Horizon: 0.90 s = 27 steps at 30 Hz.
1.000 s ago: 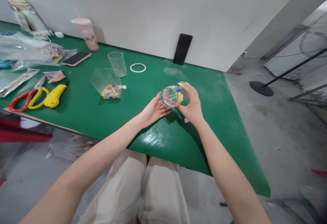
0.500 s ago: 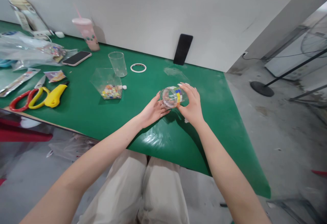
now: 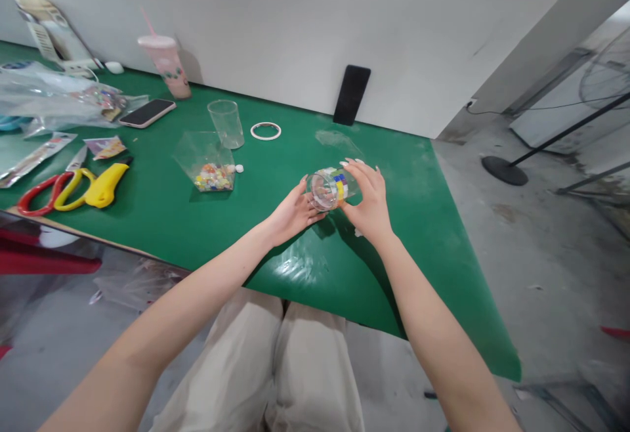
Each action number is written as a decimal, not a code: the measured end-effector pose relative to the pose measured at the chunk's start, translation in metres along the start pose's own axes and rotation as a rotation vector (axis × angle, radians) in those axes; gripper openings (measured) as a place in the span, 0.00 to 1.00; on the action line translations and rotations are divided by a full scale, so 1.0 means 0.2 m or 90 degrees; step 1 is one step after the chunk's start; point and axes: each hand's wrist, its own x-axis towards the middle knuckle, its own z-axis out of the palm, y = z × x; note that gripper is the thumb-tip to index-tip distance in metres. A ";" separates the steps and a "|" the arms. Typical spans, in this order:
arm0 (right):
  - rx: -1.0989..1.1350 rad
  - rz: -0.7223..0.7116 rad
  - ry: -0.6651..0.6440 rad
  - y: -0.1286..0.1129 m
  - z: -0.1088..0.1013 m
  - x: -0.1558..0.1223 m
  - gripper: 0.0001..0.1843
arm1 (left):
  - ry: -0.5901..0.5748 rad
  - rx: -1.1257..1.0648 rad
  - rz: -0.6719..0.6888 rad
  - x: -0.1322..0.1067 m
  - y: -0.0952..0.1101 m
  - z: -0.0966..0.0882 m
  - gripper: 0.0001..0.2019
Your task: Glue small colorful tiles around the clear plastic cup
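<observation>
A clear cup (image 3: 323, 189) with blue, yellow and white tiles on its side lies tilted between my two hands, its mouth toward the left. My left hand (image 3: 294, 214) supports it near the rim, fingers reaching beneath. From the other side my right hand (image 3: 368, 199) curls its fingers and thumb round the cup's body and base. To the left, a clear bag (image 3: 215, 179) holds many small coloured pieces, with a small white cap (image 3: 239, 169) beside it. A second clear cup (image 3: 226, 123) stands behind the bag, near a white ring (image 3: 266, 131).
Red-handled and yellow-handled scissors (image 3: 73, 189) and a yellow tool (image 3: 108, 184) lie at the left. Farther back are a phone (image 3: 147, 113), a pink drink cup (image 3: 167, 67) and plastic bags (image 3: 54, 97). A black slab (image 3: 351, 94) leans on the wall. The green table (image 3: 472, 314) ends at the right.
The tiled cup has turned slightly in my hands, so more of its coloured tiles face me. Both hands stay almost in place; the other things have not moved.
</observation>
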 end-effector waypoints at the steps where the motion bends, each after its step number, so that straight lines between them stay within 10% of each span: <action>1: 0.000 0.000 0.001 0.00 0.00 0.00 0.29 | -0.006 -0.005 -0.001 0.00 0.00 0.00 0.28; 27: -0.025 -0.031 -0.002 -0.02 -0.02 0.00 0.31 | -0.052 -0.159 -0.035 -0.02 0.03 0.00 0.34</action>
